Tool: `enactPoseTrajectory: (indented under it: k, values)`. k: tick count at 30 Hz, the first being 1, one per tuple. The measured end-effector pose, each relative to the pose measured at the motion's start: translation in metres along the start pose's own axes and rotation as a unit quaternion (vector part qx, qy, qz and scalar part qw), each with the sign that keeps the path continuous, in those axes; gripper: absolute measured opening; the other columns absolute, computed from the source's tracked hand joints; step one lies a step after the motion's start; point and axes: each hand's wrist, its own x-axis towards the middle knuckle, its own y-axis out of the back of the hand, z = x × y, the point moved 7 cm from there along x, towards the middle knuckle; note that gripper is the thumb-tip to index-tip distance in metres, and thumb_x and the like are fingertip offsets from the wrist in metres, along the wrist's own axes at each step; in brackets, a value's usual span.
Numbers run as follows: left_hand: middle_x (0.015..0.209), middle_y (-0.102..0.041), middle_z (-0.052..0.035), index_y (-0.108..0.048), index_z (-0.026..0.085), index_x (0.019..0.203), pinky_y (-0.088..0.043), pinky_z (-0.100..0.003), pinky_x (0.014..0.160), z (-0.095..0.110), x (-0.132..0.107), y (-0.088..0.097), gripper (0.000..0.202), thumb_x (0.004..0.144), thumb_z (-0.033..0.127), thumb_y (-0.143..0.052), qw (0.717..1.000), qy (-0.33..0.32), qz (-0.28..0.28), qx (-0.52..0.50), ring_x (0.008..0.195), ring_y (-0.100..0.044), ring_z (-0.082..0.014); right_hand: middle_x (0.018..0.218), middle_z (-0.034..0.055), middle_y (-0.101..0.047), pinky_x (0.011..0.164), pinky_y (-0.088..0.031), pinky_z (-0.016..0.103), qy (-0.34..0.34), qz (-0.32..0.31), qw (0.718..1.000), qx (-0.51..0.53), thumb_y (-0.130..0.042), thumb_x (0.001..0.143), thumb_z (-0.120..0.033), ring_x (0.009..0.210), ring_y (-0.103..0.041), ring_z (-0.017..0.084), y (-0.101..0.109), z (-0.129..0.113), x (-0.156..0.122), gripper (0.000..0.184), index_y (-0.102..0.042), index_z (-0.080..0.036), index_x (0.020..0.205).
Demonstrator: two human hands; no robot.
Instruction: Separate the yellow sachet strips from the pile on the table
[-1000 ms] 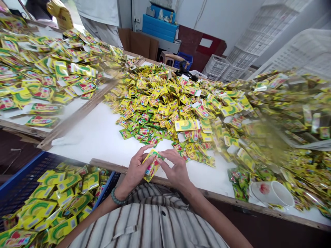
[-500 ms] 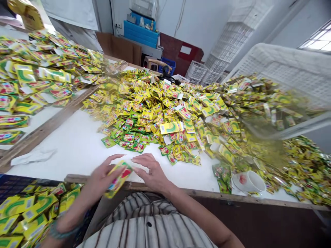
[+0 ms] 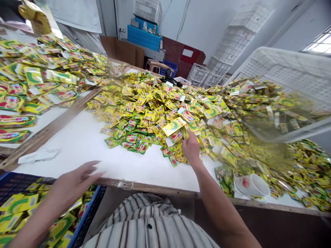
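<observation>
A big heap of small yellow-green sachets (image 3: 157, 103) covers the white table (image 3: 85, 141). My right hand (image 3: 190, 147) reaches into the heap's near edge, its fingers among the sachets just below a larger yellow packet (image 3: 173, 126); what it grips is hidden. My left hand (image 3: 73, 182) hovers blurred over the table's front edge, fingers spread and holding nothing, above a blue crate (image 3: 85, 217) that holds filled yellow packets (image 3: 18, 205).
A white cup (image 3: 253, 186) lies on its side at the table's near right. A white plastic basket (image 3: 287, 86) rests on the sachets at right. A second table at left bears more packets (image 3: 38, 79). White crates (image 3: 207, 74) stand at the back.
My left hand carried the packet left toward the blue crate and is now empty. My right hand moved from the table's front edge forward into the sachet heap.
</observation>
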Motion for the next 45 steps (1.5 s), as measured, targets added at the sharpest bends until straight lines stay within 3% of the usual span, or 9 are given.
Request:
enactPoseTrajectory:
  k: [5, 8, 11, 16, 19, 23, 26, 33, 45]
  values:
    - [0.09, -0.075, -0.0098, -0.069, 0.018, 0.104, -0.051, -0.039, 0.083, 0.074, 0.003, -0.08, 0.071, 0.061, 0.074, -0.065, 0.977, -0.024, -0.1, -0.189, 0.09, -0.069, -0.0302, 0.121, 0.0229, -0.061, 0.093, -0.048, 0.048, -0.044, 0.082, 0.992, 0.087, -0.043, 0.091, -0.028, 0.11, -0.06, 0.032, 0.029, -0.029, -0.033, 0.047, -0.046, -0.009, 0.134]
    - [0.098, -0.074, -0.0123, -0.059, 0.014, 0.119, -0.053, -0.038, 0.08, 0.097, 0.003, -0.123, 0.077, 0.065, 0.068, -0.069, 0.918, 0.014, -0.159, -0.364, 0.09, -0.069, -0.0272, 0.118, 0.0197, -0.065, 0.095, -0.049, 0.045, 0.106, -0.026, 0.981, 0.16, -0.045, 0.092, -0.027, 0.109, -0.062, 0.03, 0.017, -0.092, -0.075, 0.043, -0.049, -0.014, 0.133]
    - [0.101, -0.073, -0.0113, -0.06, 0.013, 0.111, -0.054, -0.034, 0.076, 0.102, 0.01, -0.148, 0.066, 0.064, 0.056, -0.076, 0.867, 0.041, -0.166, -0.468, 0.087, -0.069, -0.0238, 0.12, 0.0142, -0.066, 0.094, -0.051, 0.039, 0.243, -0.174, 0.931, 0.211, -0.051, 0.092, -0.03, 0.11, -0.062, 0.025, 0.002, -0.132, -0.114, 0.046, -0.047, -0.018, 0.136]
    - [0.1, -0.072, -0.0062, -0.055, 0.016, 0.111, -0.054, -0.03, 0.072, 0.087, 0.024, -0.149, 0.067, 0.056, 0.039, -0.085, 0.88, 0.063, -0.126, -0.454, 0.083, -0.068, -0.0203, 0.123, 0.0163, -0.065, 0.098, -0.046, 0.046, 0.093, -0.18, 0.978, 0.055, -0.052, 0.083, -0.014, 0.114, -0.059, 0.029, -0.001, -0.051, -0.096, 0.046, -0.055, -0.015, 0.129]
    - [0.111, -0.07, -0.0074, -0.052, 0.018, 0.119, -0.053, -0.03, 0.078, 0.09, 0.024, -0.149, 0.068, 0.063, 0.044, -0.081, 0.89, 0.039, -0.159, -0.425, 0.094, -0.067, -0.0204, 0.129, 0.0157, -0.062, 0.099, -0.045, 0.048, 0.054, -0.239, 0.968, -0.049, -0.051, 0.073, -0.004, 0.12, -0.055, 0.032, -0.014, 0.001, -0.085, 0.05, -0.061, -0.015, 0.121]
    - [0.115, -0.069, -0.0105, -0.055, 0.016, 0.12, -0.052, -0.035, 0.083, 0.097, 0.019, -0.158, 0.068, 0.067, 0.05, -0.077, 0.904, 0.003, -0.214, -0.372, 0.098, -0.067, -0.0245, 0.117, 0.0145, -0.067, 0.093, -0.049, 0.042, -0.02, -0.149, 0.987, 0.051, -0.042, 0.085, -0.011, 0.109, -0.062, 0.026, -0.013, 0.027, -0.078, 0.037, -0.063, -0.016, 0.114]
    - [0.111, -0.07, -0.0108, -0.054, 0.015, 0.123, -0.053, -0.038, 0.084, 0.1, 0.02, -0.159, 0.07, 0.067, 0.049, -0.077, 0.914, -0.021, -0.213, -0.345, 0.097, -0.068, -0.0269, 0.097, 0.011, -0.07, 0.08, -0.052, 0.04, -0.11, -0.116, 0.962, 0.221, -0.047, 0.089, -0.03, 0.09, -0.066, 0.024, -0.013, 0.028, -0.079, 0.031, -0.06, -0.017, 0.114]
    - [0.126, -0.066, -0.0114, -0.065, 0.017, 0.119, -0.045, -0.044, 0.103, 0.111, 0.027, -0.157, 0.063, 0.064, 0.044, -0.079, 0.94, -0.113, -0.192, -0.259, 0.116, -0.06, -0.0313, 0.079, 0.0031, -0.065, 0.066, -0.048, 0.028, -0.24, -0.228, 0.778, 0.534, -0.068, 0.075, -0.054, 0.067, -0.057, 0.014, -0.032, -0.02, -0.088, 0.04, -0.063, -0.018, 0.093]
    - [0.112, -0.072, -0.0124, -0.056, 0.014, 0.128, -0.052, -0.044, 0.093, 0.109, 0.008, -0.166, 0.077, 0.065, 0.05, -0.08, 0.887, -0.028, -0.269, -0.374, 0.101, -0.068, -0.0287, 0.059, -0.0036, -0.038, 0.056, -0.025, 0.025, -0.024, -0.319, 0.902, 0.289, -0.053, 0.084, -0.031, 0.059, -0.034, 0.012, -0.009, -0.058, -0.077, 0.026, -0.048, -0.02, 0.061]
